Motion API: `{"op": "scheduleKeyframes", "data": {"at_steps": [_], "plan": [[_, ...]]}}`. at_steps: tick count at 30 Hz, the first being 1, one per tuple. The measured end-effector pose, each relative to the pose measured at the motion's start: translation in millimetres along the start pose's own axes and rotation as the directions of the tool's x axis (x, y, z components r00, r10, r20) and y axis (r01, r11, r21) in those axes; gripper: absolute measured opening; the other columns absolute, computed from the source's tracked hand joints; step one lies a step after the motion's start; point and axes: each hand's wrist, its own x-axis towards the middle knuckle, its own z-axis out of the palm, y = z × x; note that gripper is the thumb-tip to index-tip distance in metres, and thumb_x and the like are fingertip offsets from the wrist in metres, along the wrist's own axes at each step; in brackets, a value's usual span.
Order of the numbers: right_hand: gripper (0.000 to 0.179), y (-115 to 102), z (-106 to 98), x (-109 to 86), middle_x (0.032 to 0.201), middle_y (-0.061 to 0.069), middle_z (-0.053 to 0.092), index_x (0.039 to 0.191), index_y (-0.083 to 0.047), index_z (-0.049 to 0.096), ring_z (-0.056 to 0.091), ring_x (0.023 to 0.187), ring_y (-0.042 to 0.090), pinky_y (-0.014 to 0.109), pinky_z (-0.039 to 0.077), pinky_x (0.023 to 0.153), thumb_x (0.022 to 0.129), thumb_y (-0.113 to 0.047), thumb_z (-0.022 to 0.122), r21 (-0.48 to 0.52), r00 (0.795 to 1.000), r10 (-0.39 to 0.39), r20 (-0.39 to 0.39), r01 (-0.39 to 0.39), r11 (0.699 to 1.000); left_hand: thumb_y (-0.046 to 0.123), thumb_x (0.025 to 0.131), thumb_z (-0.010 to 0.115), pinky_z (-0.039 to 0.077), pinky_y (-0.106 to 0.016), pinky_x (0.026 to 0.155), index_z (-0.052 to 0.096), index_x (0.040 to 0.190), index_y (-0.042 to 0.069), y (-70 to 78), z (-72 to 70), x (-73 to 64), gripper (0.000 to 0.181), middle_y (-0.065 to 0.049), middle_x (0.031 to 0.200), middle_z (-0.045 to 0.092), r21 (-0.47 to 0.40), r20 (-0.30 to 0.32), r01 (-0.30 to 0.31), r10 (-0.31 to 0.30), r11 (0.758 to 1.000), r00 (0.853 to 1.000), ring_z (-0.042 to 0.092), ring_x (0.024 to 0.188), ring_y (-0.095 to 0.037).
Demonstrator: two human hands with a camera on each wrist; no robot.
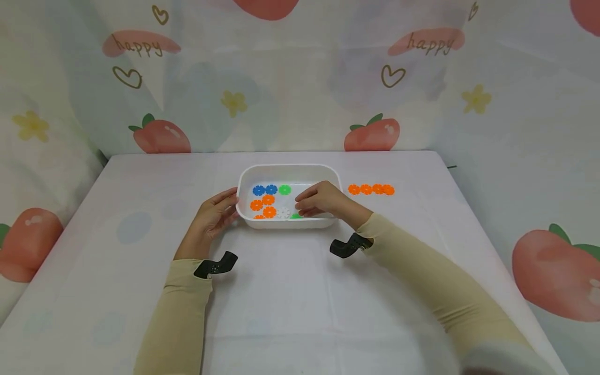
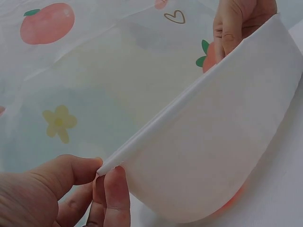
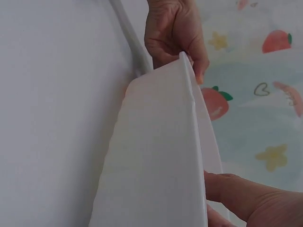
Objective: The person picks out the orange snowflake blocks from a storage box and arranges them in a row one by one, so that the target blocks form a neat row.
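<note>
A white plastic tray [image 1: 290,224] with raised walls stands on the table. My left hand [image 1: 213,216] pinches its left rim between thumb and fingers, plainest in the left wrist view. My right hand [image 1: 321,199] reaches over the right side, fingers bent down inside; I cannot tell whether they hold a piece. Flat flower-shaped plastic discs lie in the tray: blue discs [image 1: 265,190], a green disc [image 1: 285,189], several orange discs [image 1: 268,200] and white discs [image 1: 283,212]. Another green disc [image 1: 296,215] shows partly below the right fingers. In the right wrist view the tray wall [image 3: 151,142] hides the discs.
Right of the tray, a row of several orange discs [image 1: 372,189] lies on the white-covered table [image 1: 281,302]. A printed cloth backdrop [image 1: 300,94] rises behind the table's far edge. Black wrist mounts [image 1: 347,246] stick out from both sleeves.
</note>
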Motion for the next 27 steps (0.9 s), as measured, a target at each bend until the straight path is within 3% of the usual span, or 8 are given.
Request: {"op": "scheduleKeyframes", "data": {"at_steps": [5,12,20,27], "plan": [[0.033,0,13,6.1,0.093,0.014,0.074,0.114,0.007,0.069,0.072,0.076,0.018,0.031,0.061,0.076,0.086,-0.007,0.075,-0.025,0.999,-0.034,-0.015,0.033,0.999,0.016,0.094,0.067,0.058,-0.017,0.071,0.055,0.14,0.012,-0.5,1.0,0.6,0.048,0.003,0.109,0.062,0.017,-0.003,-0.003,0.003,1.0,1.0,0.064,0.086,-0.01],[0.032,-4,29,16.7,0.091,0.013,0.074,0.113,0.006,0.07,0.072,0.078,0.02,0.031,0.061,0.077,0.085,-0.008,0.077,-0.065,0.999,-0.041,-0.024,0.039,0.997,0.014,0.096,0.064,0.058,-0.018,0.073,0.055,0.141,0.012,-0.8,1.0,0.3,0.046,-0.002,0.12,0.06,0.027,-0.005,-0.006,0.007,1.0,1.0,0.063,0.088,-0.01],[0.032,-7,41,27.6,0.09,0.014,0.074,0.112,0.003,0.072,0.072,0.076,0.021,0.028,0.061,0.074,0.084,-0.01,0.078,-0.103,0.999,-0.039,-0.027,0.036,0.994,0.012,0.095,0.065,0.058,-0.018,0.068,0.053,0.141,0.009,-2.4,1.1,1.1,0.048,0.003,0.109,0.062,-0.02,0.009,-0.021,0.021,1.0,1.0,0.063,0.086,-0.009],[0.029,-11,47,35.2,0.095,0.014,0.074,0.109,0.001,0.073,0.072,0.076,0.021,0.031,0.061,0.076,0.082,-0.009,0.079,-0.143,0.998,-0.031,-0.053,0.023,0.989,0.013,0.095,0.066,0.058,-0.018,0.068,0.054,0.141,0.011,-2.7,0.4,2.5,0.048,0.003,0.112,0.061,-0.023,0.002,-0.013,0.013,1.0,1.0,0.063,0.089,-0.011]]}}
